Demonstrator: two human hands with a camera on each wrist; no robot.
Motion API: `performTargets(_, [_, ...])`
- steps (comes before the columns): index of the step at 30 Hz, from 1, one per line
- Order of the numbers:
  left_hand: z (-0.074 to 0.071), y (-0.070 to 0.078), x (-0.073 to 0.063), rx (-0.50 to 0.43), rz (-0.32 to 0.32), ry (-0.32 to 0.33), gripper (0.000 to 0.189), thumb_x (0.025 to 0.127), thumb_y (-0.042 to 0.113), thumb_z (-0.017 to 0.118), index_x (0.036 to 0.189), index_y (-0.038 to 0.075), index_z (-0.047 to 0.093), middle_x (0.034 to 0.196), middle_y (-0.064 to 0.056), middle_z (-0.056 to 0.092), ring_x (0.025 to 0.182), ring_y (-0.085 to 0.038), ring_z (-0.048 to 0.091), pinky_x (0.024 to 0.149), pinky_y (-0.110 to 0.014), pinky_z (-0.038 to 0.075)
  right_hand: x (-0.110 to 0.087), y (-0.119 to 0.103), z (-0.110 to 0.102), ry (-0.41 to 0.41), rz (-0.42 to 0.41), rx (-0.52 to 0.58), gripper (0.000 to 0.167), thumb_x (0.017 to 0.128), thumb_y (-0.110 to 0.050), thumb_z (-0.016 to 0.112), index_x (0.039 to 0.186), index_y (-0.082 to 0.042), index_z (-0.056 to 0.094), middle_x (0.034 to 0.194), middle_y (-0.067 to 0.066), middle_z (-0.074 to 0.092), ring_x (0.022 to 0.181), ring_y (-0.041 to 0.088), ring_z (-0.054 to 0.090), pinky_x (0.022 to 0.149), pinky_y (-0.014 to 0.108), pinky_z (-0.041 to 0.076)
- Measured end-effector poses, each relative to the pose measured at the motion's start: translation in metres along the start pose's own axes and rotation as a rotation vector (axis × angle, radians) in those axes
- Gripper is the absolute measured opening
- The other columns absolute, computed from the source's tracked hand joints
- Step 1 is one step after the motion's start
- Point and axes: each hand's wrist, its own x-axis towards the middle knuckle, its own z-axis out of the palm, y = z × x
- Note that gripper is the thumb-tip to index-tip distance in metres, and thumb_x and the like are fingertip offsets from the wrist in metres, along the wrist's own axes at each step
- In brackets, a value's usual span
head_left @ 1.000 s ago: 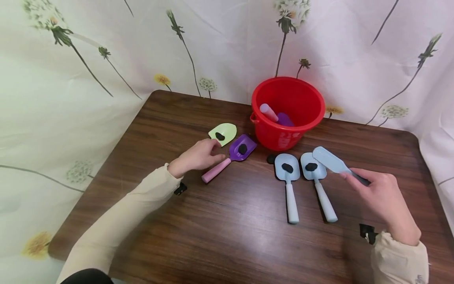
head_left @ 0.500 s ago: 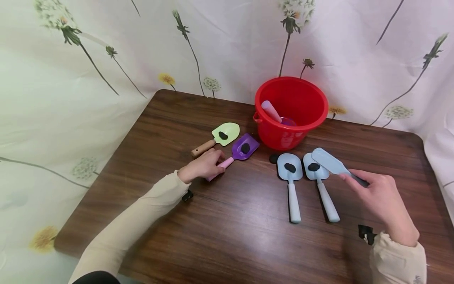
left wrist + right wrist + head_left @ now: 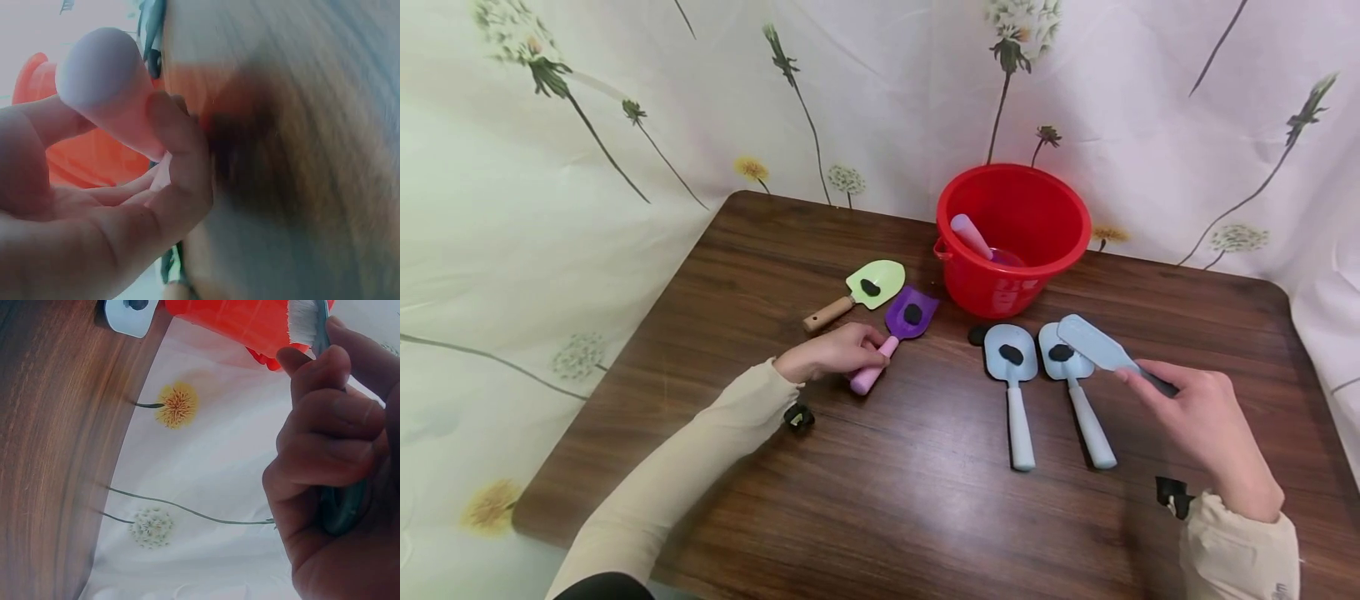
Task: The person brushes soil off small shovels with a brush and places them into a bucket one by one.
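My left hand (image 3: 838, 350) pinches the pink handle (image 3: 119, 100) of a toy shovel with a purple blade (image 3: 897, 323); a black lump lies in that blade. Just beyond it lies a green trowel (image 3: 887, 273) with a wooden handle, also bearing a black lump. In my right hand (image 3: 1206, 408) is a light blue brush (image 3: 1097, 343) with a dark handle; its white bristles (image 3: 303, 322) show in the right wrist view. The brush head overlaps the right one of two pale blue shovels (image 3: 1081, 367) in the head view. Each of these shovels holds a black lump.
A red bucket (image 3: 958, 279) stands at the back of the table, with a pink-handled purple tool (image 3: 972, 236) inside. The left pale blue shovel (image 3: 1000, 337) lies in front of it, next to a loose black lump (image 3: 977, 335). Flower-printed cloth hangs behind the wooden table (image 3: 925, 500).
My left hand has come from beside the green trowel and taken hold of the pink handle. The handle's end has swung to the right. My right hand stays nearly still with the brush.
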Motion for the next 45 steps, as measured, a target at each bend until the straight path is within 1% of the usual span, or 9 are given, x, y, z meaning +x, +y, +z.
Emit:
performTargets(5, [0.003,-0.002,0.002,-0.216,-0.076,-0.082,0.032,0.09,0.008,0.057,0.117,-0.009,0.054,0.084,-0.005,0.062,0.068,-0.007,0.057,0.057,-0.019,0.049,0.0,0.001,0.0,-0.005,0.002,0.001,0.025,0.08,-0.019,0.078,0.096,-0.001,0.075,0.079,0.018,0.073,0.065,-0.021,0.043,0.059,0.009,0.037])
performTargets(12, [0.004,-0.006,0.006,-0.381,-0.112,-0.154,0.031,0.091,0.005,0.058,0.117,-0.01,0.052,0.087,-0.005,0.061,0.072,-0.01,0.06,0.061,-0.022,0.053,0.001,0.001,0.0,-0.015,0.009,0.005,0.025,0.08,-0.019,0.078,0.097,-0.001,0.075,0.08,0.018,0.073,0.067,-0.023,0.042,0.061,0.008,0.037])
performTargets(15, [0.005,-0.007,0.005,-0.477,-0.126,-0.184,0.029,0.091,0.002,0.058,0.117,-0.01,0.051,0.089,-0.009,0.063,0.076,-0.014,0.066,0.065,-0.027,0.057,0.001,0.001,0.0,-0.017,0.008,0.009,0.025,0.08,-0.02,0.078,0.097,-0.001,0.075,0.08,0.017,0.073,0.068,-0.025,0.042,0.062,0.008,0.038])
performTargets(18, [0.007,-0.007,0.003,-0.526,-0.135,-0.209,0.026,0.092,0.001,0.058,0.116,-0.009,0.051,0.092,-0.012,0.064,0.08,-0.019,0.069,0.069,-0.032,0.06,0.001,0.0,0.0,-0.022,0.01,0.009,0.025,0.08,-0.02,0.078,0.097,-0.001,0.075,0.08,0.016,0.074,0.068,-0.024,0.042,0.062,0.008,0.038])
performTargets(23, [0.012,-0.004,-0.002,-0.53,-0.153,-0.223,0.032,0.09,0.002,0.06,0.119,-0.008,0.05,0.091,-0.012,0.066,0.08,-0.021,0.07,0.069,-0.034,0.06,0.001,-0.001,0.001,-0.028,0.007,0.013,0.025,0.081,-0.019,0.078,0.098,-0.002,0.075,0.081,0.017,0.074,0.066,-0.022,0.044,0.061,0.007,0.038])
performTargets(28, [0.019,0.002,-0.009,-0.54,-0.139,-0.225,0.039,0.089,-0.001,0.06,0.123,-0.012,0.046,0.092,-0.011,0.065,0.078,-0.02,0.069,0.068,-0.034,0.06,0.003,-0.005,0.002,-0.02,-0.004,0.026,0.024,0.08,-0.018,0.078,0.098,-0.003,0.076,0.083,0.016,0.074,0.068,-0.024,0.044,0.062,0.005,0.038])
performTargets(34, [0.029,0.012,-0.017,-0.548,-0.13,-0.24,0.044,0.088,-0.005,0.061,0.126,-0.016,0.043,0.102,-0.015,0.063,0.077,-0.019,0.069,0.068,-0.033,0.06,0.006,-0.011,0.005,0.009,-0.047,0.078,0.022,0.078,-0.015,0.08,0.097,-0.004,0.076,0.082,0.015,0.074,0.071,-0.028,0.046,0.062,0.004,0.04])
performTargets(40, [0.037,0.021,-0.023,-0.528,-0.112,-0.273,0.051,0.088,-0.003,0.061,0.133,-0.012,0.039,0.108,-0.017,0.059,0.078,-0.018,0.068,0.07,-0.035,0.06,0.009,-0.02,0.008,-0.032,-0.043,0.137,0.022,0.079,-0.014,0.079,0.099,-0.004,0.076,0.085,0.015,0.074,0.075,-0.026,0.049,0.066,0.003,0.041])
performTargets(45, [0.043,0.024,-0.027,-0.519,-0.084,-0.297,0.049,0.088,-0.002,0.062,0.13,-0.012,0.039,0.115,-0.024,0.058,0.08,-0.019,0.069,0.072,-0.038,0.06,0.013,-0.029,0.007,-0.066,-0.024,0.16,0.021,0.081,-0.014,0.078,0.1,-0.006,0.076,0.088,0.013,0.075,0.075,-0.022,0.053,0.068,0.002,0.042])
